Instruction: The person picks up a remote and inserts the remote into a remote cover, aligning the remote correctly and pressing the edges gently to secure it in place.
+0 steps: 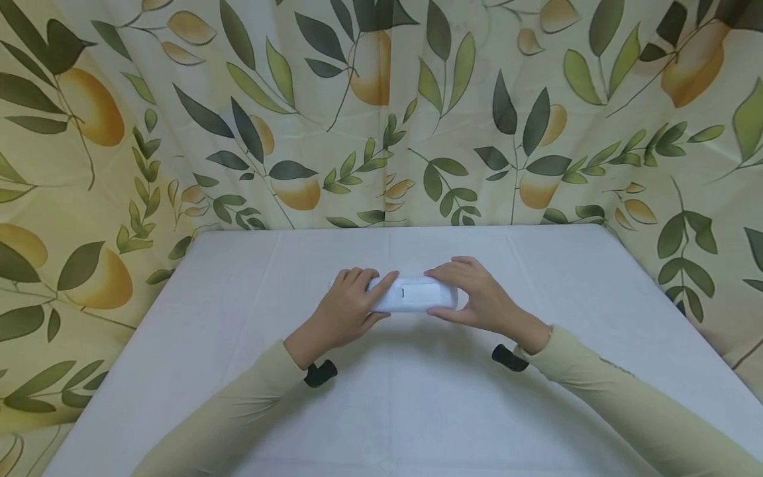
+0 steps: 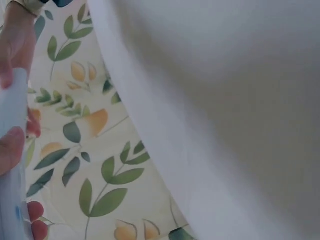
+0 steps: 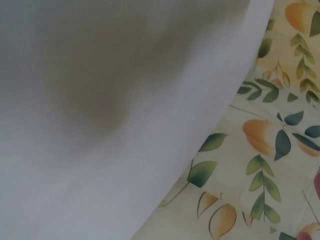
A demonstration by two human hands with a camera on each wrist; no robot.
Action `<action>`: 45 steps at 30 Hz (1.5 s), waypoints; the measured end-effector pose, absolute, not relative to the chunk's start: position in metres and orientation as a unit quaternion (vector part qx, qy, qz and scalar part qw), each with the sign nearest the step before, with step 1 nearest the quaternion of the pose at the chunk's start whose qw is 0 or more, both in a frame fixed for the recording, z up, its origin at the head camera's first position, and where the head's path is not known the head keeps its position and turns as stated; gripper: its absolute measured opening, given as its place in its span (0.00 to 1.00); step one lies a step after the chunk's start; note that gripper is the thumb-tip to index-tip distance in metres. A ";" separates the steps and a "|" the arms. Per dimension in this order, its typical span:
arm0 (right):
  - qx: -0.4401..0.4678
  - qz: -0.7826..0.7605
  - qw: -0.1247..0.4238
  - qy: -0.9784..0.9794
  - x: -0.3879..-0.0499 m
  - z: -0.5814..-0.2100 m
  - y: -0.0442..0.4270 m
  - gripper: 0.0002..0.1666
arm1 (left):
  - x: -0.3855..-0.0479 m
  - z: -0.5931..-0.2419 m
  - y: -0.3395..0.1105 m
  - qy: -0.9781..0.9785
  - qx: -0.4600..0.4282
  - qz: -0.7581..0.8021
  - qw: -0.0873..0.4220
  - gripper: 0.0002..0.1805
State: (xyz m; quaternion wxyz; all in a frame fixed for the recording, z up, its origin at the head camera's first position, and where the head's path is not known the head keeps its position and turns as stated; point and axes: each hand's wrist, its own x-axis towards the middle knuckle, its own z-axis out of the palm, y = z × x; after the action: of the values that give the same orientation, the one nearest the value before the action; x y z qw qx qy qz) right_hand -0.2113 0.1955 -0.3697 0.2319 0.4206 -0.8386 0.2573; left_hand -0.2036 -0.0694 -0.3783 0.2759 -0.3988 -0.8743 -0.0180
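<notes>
A white oblong plastic device (image 1: 420,295) with rounded ends is held above the table. Its face toward me has a rectangular panel with a small dark slot at the panel's left end. My left hand (image 1: 348,305) grips the left end, which it mostly hides. Around the right end, the thumb and fingers of my right hand (image 1: 477,295) pinch the upper and lower edges. In the left wrist view the device (image 2: 12,105) runs along the left edge, with a small blue mark low on it. Only blurred fingertips (image 3: 306,235) show in the right wrist view.
A white cloth covers the table (image 1: 381,411), and shadows of the arms fall on it. Behind and beside the table hangs a curtain (image 1: 357,132) printed with leaves and orange fruit. Each wrist carries a black camera mount, one at the left wrist (image 1: 320,373).
</notes>
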 end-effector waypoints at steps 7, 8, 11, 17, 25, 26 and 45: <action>0.416 0.271 0.249 -0.832 -0.210 -0.371 0.184 0.32 | -0.201 -0.370 -0.061 -0.853 -0.418 0.018 0.312 0.31; 0.419 0.265 0.249 -0.832 -0.210 -0.369 0.182 0.33 | -0.202 -0.369 -0.060 -0.855 -0.416 0.017 0.310 0.32; 0.428 0.224 0.250 -0.840 -0.211 -0.363 0.178 0.39 | -0.202 -0.368 -0.062 -0.870 -0.394 0.005 0.298 0.33; 0.397 0.119 0.268 -0.870 -0.217 -0.353 0.186 0.49 | -0.204 -0.369 -0.075 -0.891 -0.354 -0.037 0.281 0.35; 0.440 0.116 0.339 -0.823 -0.219 -0.356 0.197 0.38 | -0.206 -0.366 -0.081 -0.880 -0.373 -0.077 0.283 0.34; 0.450 0.114 0.352 -0.813 -0.219 -0.357 0.197 0.37 | -0.206 -0.365 -0.080 -0.877 -0.375 -0.083 0.289 0.33; 0.429 0.156 0.414 -0.788 -0.218 -0.364 0.187 0.39 | -0.215 -0.351 -0.059 -0.747 -0.435 0.023 0.502 0.10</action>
State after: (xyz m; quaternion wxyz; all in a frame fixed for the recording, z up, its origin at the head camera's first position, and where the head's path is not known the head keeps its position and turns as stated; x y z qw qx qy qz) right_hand -0.2183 0.1870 -0.3637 0.4136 0.4294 -0.7875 0.1562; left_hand -0.2153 -0.0588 -0.3511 0.5016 -0.4351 -0.7473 0.0233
